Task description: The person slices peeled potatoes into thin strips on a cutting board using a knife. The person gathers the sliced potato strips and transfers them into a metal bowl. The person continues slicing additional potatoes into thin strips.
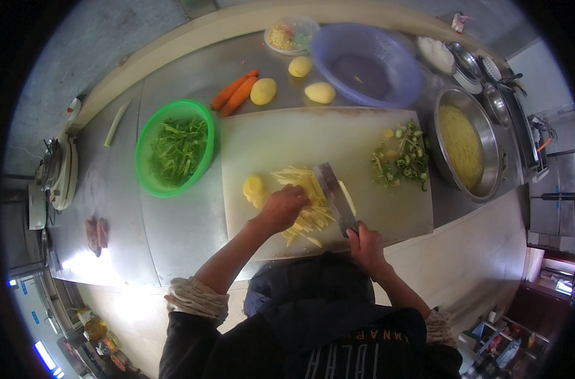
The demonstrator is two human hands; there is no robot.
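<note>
My right hand [367, 246] grips the handle of a cleaver [336, 196], whose blade lies across the right side of a pile of pale yellow potato strips [311, 222]. A longer potato piece [347, 198] lies just right of the blade. My left hand [285, 207] rests on the pile with its fingers curled down on the strips; the fingertips are hidden. Close to its left are potato slices [254, 188], partly overlapping. All of this is on a large white cutting board [287, 142]. Chopped green peppers [406, 156] sit at the board's right side.
A green basket [211, 137] of sliced greens stands left of the board; a steel bowl [493, 175] of fine yellow shreds is right. Behind are carrots [238, 94], peeled potatoes [320, 93], a purple basin [363, 71] and a bowl of chopped ingredients [287, 38]. Meat pieces [96, 234] lie far left.
</note>
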